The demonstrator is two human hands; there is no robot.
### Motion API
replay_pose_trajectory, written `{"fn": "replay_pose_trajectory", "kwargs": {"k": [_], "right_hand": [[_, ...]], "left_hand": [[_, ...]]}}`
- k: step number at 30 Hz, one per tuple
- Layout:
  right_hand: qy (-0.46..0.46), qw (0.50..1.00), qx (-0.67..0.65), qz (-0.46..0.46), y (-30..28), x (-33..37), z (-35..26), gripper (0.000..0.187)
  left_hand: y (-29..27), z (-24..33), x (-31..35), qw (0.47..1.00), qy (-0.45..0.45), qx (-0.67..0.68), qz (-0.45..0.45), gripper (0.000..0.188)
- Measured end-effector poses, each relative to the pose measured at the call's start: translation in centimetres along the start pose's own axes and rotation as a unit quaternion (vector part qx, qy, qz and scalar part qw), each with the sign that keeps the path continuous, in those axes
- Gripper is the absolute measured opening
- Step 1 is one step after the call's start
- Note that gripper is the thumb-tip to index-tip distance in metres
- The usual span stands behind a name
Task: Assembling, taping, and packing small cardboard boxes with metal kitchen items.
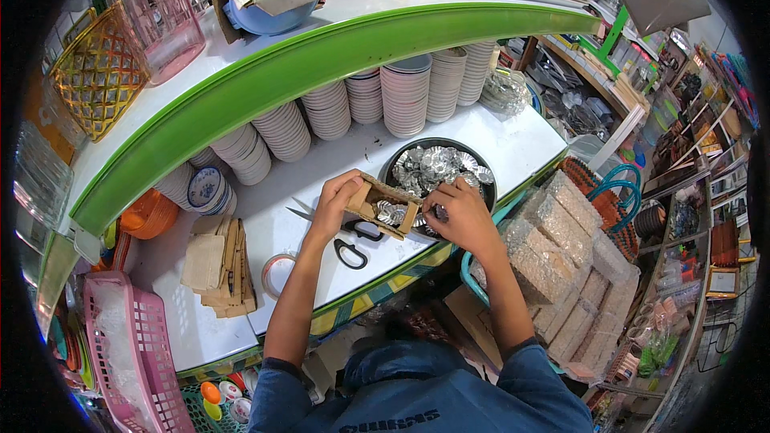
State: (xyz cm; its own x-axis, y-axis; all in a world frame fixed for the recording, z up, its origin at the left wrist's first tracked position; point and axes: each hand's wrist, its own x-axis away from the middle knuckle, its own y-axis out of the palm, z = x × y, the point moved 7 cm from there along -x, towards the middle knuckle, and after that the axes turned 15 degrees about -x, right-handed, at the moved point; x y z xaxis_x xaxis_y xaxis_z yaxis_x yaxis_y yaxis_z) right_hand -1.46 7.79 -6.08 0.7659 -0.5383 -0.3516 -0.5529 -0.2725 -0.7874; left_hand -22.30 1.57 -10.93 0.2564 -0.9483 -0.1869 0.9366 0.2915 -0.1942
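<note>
Cardboard box [363,199] with shiny metal cups inside is held above a white shelf [513,144], near stacked bowls [405,96], scissors [351,255] and folded cardboard [216,265], in a crowded room. Left hand [338,199] grips its left end, the forearm angled inward. Right hand [459,210] curls its fingers at the box's other end, beside a dark basin [425,143] of metal cups; whether it pinches anything, I cannot tell.

The bare left hand [335,199], fingers curled, points toward one o'clock; the bare right hand [460,215], fingers bent, toward eleven.
</note>
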Motion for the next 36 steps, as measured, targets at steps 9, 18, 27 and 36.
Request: {"fn": "replay_pose_trajectory", "kwargs": {"k": [9,18,27,36], "right_hand": [[0.034,0.952,-0.287,0.099,-4.2,-0.2,-1.0,0.012],[-0.078,0.978,-0.126,0.147,-3.9,-1.6,-6.3,0.015],[0.073,0.973,-0.192,0.103,-4.9,0.2,0.1,0.017],[0.103,0.994,0.037,0.006,-2.2,2.0,0.9,0.012]], "left_hand": [[-0.1,0.0,0.2,0.999,0.004,0.022,0.033,0.023],[1.1,0.2,0.2,1.000,0.007,0.011,0.009,0.021],[1.1,-0.1,0.1,1.000,0.011,0.000,0.011,0.022],[1.4,0.4,0.3,1.000,0.004,0.022,0.009,0.025]]}}
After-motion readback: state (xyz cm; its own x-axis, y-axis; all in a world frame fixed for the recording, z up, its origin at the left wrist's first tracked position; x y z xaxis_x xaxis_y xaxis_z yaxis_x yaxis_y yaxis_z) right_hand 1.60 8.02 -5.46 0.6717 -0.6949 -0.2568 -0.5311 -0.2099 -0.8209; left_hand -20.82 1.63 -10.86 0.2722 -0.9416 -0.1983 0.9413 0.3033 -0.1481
